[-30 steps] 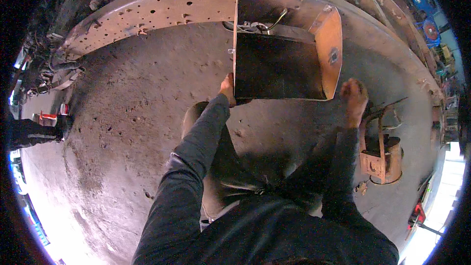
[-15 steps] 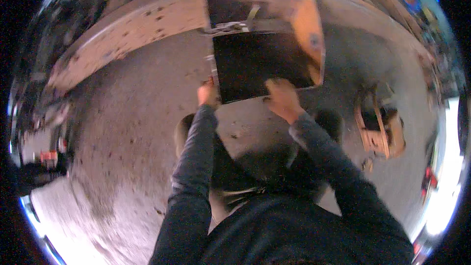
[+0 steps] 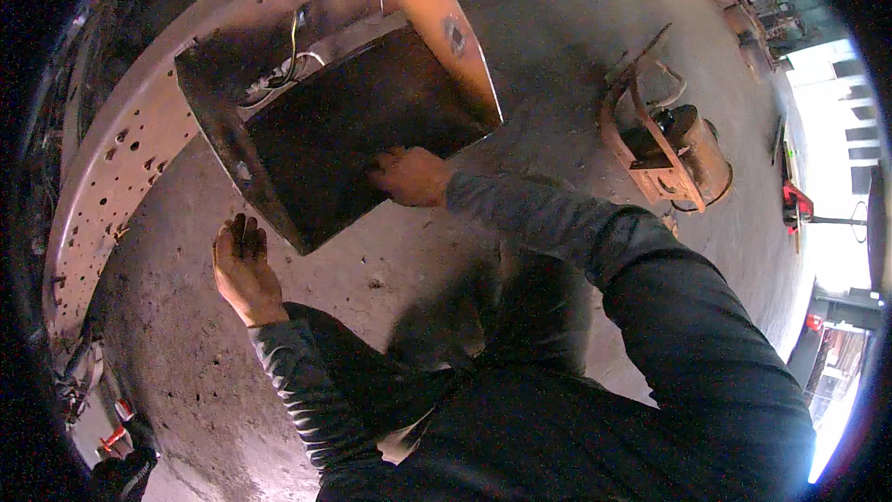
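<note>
Since the earlier frame the view had swung left and tilted, and both hands had shifted: the right one moved off the panel's near edge onto its face, the left dropped off the panel's left edge to the floor beside it.

Floor (image 3: 307, 390): rough grey concrete, pitted and stained, filling most of the view.

Beam (image 3: 130, 149): long curved rusty steel member with rows of punched holes, running along the left and over the top.

Panel (image 3: 362, 130): dark flat sheet, the bottom of an open rusty box, lying tilted on the floor against the beam, with an orange side plate (image 3: 446, 37) standing on its right edge. Loose wires (image 3: 283, 74) sat at its far corner.

Motor (image 3: 683, 153): rusty unit on an orange frame, well apart to the right.

Right hand (image 3: 413, 177): lay on the panel near its near-right edge, fingers curled loosely, pressing or resting; no clear clamp on any edge.

Left hand (image 3: 243, 265): open, palm up, fingers slightly bent, empty, just beside the panel's near-left corner and not touching it.

Judgement: with one hand off, the panel looked set down rather than carried, and was being steadied or adjusted single-handed.
</note>
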`<state>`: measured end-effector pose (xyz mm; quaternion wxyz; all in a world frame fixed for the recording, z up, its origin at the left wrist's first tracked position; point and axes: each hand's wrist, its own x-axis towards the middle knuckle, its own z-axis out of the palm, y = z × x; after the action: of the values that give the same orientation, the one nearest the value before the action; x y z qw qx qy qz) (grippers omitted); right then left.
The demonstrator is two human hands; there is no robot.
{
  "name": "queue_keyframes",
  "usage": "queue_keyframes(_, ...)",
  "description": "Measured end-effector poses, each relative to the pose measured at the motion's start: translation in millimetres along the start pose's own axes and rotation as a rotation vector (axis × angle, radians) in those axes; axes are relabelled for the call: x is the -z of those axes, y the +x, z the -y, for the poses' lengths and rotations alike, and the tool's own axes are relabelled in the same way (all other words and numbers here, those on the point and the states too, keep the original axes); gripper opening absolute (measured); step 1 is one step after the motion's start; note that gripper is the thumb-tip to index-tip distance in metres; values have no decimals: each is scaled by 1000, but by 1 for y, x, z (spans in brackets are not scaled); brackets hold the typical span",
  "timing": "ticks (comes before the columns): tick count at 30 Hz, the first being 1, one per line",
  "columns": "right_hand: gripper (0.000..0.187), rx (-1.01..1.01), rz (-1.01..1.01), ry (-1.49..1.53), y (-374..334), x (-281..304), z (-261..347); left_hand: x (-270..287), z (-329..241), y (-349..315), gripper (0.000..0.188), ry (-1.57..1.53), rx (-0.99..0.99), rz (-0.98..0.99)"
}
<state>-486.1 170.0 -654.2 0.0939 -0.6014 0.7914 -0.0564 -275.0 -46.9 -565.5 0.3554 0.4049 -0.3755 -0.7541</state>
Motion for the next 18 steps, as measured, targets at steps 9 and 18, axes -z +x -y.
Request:
queue_keyframes(9,25,7,-69,53,3,-15,-4,-1,-33,-51,22,137,92,-64)
queue_keyframes(18,23,-15,-43,-121,-33,12,41,-24,-39,-147,21,318,429,4)
